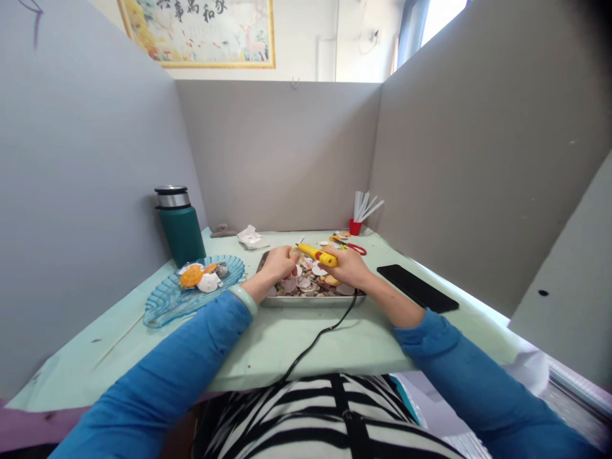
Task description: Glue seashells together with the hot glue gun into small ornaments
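Note:
My right hand (352, 268) is wrapped around a yellow glue gun (316, 254), whose nozzle points left and whose black cord (315, 341) runs down to the table's front edge. My left hand (280, 264) is closed in a pinch just left of the nozzle. Between its fingertips is a small pale yellowish piece, apparently a shell (295, 255), mostly hidden by the fingers. Both hands are above a metal tray (306, 301) filled with loose shells (306, 284) in white, pink and brown.
Left stand a green bottle (180, 229) and a blue shell-shaped dish (165, 306) holding orange and white shells; a thin stick (117, 342) lies nearby. Behind are crumpled white paper (251, 237), red-handled scissors (356, 248) and glue sticks (364, 207) in a red cup. A black phone-like slab (415, 288) lies right.

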Motion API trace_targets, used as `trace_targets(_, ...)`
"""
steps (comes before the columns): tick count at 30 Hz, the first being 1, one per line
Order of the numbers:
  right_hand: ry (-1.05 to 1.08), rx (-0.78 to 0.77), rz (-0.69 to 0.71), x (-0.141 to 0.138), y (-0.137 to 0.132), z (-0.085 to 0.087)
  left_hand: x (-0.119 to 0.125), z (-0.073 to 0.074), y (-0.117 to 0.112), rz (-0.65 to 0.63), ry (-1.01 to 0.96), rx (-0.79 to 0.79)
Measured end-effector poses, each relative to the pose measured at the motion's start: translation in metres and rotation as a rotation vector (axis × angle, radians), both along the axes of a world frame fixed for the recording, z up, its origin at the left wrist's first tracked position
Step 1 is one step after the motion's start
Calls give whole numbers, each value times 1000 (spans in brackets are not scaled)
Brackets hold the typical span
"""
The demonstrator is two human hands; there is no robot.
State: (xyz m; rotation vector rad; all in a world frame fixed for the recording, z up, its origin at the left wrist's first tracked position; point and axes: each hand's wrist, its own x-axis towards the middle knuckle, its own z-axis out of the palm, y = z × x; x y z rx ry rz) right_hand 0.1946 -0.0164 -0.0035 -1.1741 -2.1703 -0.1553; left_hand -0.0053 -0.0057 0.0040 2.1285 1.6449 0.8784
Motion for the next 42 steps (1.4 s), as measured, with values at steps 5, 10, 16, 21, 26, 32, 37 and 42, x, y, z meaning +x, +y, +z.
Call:
trace_targets(5,1,-4,9,0,-1,1,0,0,0,3,-6,-6)
trace_targets(10,5,0,5,0,-1,1,1,0,0,1,-30,-11)
trace_targets(16,21,10,-2,0,-2,1,1,2,-3,8,-12,8)
trace_targets(21,30,13,-10,0,-1,2,2,1,-2,4,-44,-11)
trace_targets(26,34,11,2,0,-1,1,2,2,-2,4,-127,-92)
trace_targets(32,19,14,7,1,-1,0,2,2,-2,8,-204,-121)
trace_targets(37,15,18,8,1,-1,0,2,0,-1,11,-220,-123)
trace_targets(42,18,18,3,1,0,0,1,-1,1,-11,-218,-124)
